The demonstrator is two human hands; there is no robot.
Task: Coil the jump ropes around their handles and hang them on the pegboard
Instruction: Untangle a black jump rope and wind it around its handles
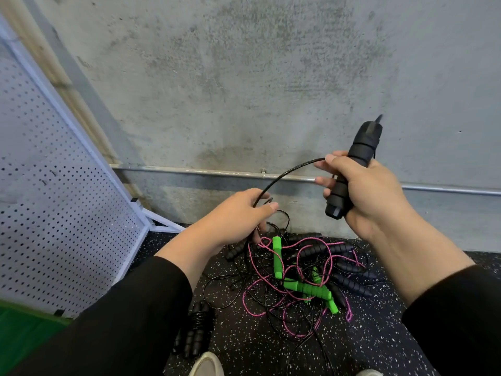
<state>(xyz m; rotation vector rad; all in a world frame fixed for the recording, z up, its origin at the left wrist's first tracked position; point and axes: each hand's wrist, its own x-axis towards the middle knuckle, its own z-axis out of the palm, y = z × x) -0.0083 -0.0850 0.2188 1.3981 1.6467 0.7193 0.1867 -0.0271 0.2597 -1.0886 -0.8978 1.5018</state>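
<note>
My right hand (363, 185) grips a pair of black foam jump-rope handles (355, 161), held upright in front of the concrete wall. A thin black cord (282, 176) arcs from that hand over to my left hand (238, 215), which pinches the cord between thumb and fingers. Below both hands a tangle of jump ropes (301, 275) lies on the floor: green handles (277, 257), pink speckled cord and several black foam handles. One coiled black rope (196, 331) lies apart near my left sleeve. The white pegboard (54, 202) leans at the left.
A metal conduit (189, 170) runs along the wall's base behind my hands. The floor is black speckled rubber (257, 348), with green matting (24, 329) at the lower left. The toes of my shoes (207, 365) show at the bottom edge.
</note>
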